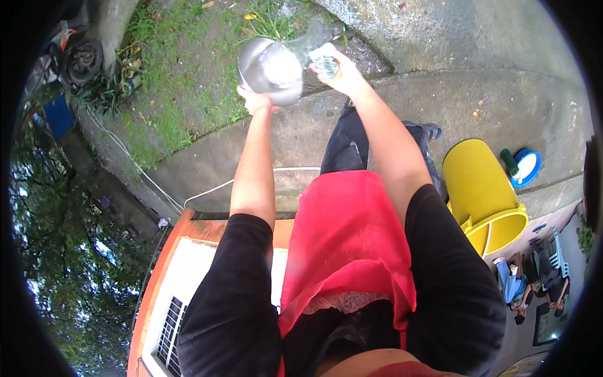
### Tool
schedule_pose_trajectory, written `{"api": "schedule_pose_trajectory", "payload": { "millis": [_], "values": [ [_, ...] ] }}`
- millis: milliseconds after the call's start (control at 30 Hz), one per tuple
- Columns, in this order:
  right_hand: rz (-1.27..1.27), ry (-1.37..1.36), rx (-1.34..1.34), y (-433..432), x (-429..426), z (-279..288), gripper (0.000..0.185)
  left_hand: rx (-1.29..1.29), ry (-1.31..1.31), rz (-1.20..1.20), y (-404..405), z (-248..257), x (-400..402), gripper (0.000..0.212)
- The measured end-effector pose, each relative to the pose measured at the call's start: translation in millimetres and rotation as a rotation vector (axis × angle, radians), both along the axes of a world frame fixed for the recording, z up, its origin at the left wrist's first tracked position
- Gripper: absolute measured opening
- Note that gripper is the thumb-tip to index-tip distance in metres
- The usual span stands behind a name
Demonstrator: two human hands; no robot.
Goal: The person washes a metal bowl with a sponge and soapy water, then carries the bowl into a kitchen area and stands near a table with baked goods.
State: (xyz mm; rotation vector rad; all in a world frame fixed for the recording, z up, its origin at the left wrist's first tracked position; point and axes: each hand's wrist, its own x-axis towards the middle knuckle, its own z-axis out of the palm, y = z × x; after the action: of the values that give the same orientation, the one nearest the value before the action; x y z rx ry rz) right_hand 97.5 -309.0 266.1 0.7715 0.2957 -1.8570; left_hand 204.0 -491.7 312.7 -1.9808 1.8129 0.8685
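My left hand [256, 100] grips the near rim of a shiny stainless steel bowl [286, 97], which is held up over the grass edge and tilted so that light glares inside it. To the right of the bowl, my right hand [347, 75] is closed around a pale, greenish, wet-looking thing [324, 61]; glare hides its detail, and it may be a soapy scouring sponge. A grey blur like splashed water [313, 35] shows between and beyond the two. A red apron [348, 221] covers my front.
A yellow bucket [478, 176] stands on the concrete at right, a pale hose [488, 238] at its mouth. Beside it are a blue tub [538, 162] with white contents and a green cylinder [509, 161]. Another hose [212, 187] crosses the ground. People [518, 287] sit far right; a motorcycle [84, 61] stands far left.
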Motion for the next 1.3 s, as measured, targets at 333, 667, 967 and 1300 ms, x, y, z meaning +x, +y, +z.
{"api": "schedule_pose_trajectory", "payload": {
  "millis": [333, 667, 967, 1300],
  "values": [
    [-0.002, 0.252, 0.661, 28, -40, 0, 0.031, -0.529, 0.020, -0.596, -2, 46, 6, 0.067],
    [0.194, 0.862, 1.182, -29, -56, 24, 0.033, -0.730, 0.330, -0.789, 27, 83, 0, 0.058],
    [-0.052, 1.693, 0.936, -21, -53, 173, 0.023, -0.886, 0.511, -0.904, 15, 107, -10, 0.053],
    [-0.144, 1.452, 1.348, 123, -73, 79, 0.030, -0.624, -0.257, -1.630, 7, 74, -88, 0.070]
  ]
}}
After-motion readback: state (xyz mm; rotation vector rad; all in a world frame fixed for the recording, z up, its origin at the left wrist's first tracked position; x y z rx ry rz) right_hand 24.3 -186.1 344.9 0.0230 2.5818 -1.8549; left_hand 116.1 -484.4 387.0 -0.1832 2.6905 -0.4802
